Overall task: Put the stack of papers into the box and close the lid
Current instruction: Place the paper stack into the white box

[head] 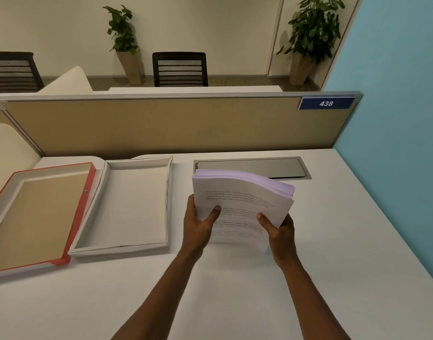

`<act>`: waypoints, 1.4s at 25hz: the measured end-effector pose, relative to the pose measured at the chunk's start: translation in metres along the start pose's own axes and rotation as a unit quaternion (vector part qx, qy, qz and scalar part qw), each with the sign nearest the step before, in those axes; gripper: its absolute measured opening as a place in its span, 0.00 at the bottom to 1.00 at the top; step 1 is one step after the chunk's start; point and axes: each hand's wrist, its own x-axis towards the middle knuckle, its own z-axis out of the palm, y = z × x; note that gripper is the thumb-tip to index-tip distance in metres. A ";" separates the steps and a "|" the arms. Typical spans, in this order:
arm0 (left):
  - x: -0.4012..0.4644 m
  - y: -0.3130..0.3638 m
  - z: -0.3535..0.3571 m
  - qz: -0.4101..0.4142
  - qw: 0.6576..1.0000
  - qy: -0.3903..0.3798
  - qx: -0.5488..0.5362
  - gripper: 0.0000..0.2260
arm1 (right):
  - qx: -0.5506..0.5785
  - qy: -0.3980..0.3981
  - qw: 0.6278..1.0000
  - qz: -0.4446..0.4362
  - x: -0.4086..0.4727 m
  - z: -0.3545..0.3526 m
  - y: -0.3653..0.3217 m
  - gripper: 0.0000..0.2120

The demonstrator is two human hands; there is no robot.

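Both hands, left (198, 224) & right (280, 233), grip the stack of papers (242, 200) above the table (235, 290), right of open box (127, 204); lid (39, 217) prob. hinged. Square edges, carry level, lower flat

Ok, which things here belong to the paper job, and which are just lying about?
Job:
stack of papers, held in left hand and right hand
open box tray
red-edged lid

Lying about:
metal cable hatch
number sign 438
chairs
potted plants
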 end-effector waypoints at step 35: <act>0.072 0.042 -0.237 -0.242 0.949 0.153 0.133 0.11 | -0.050 -0.121 0.955 0.267 0.030 0.245 -0.019 0.19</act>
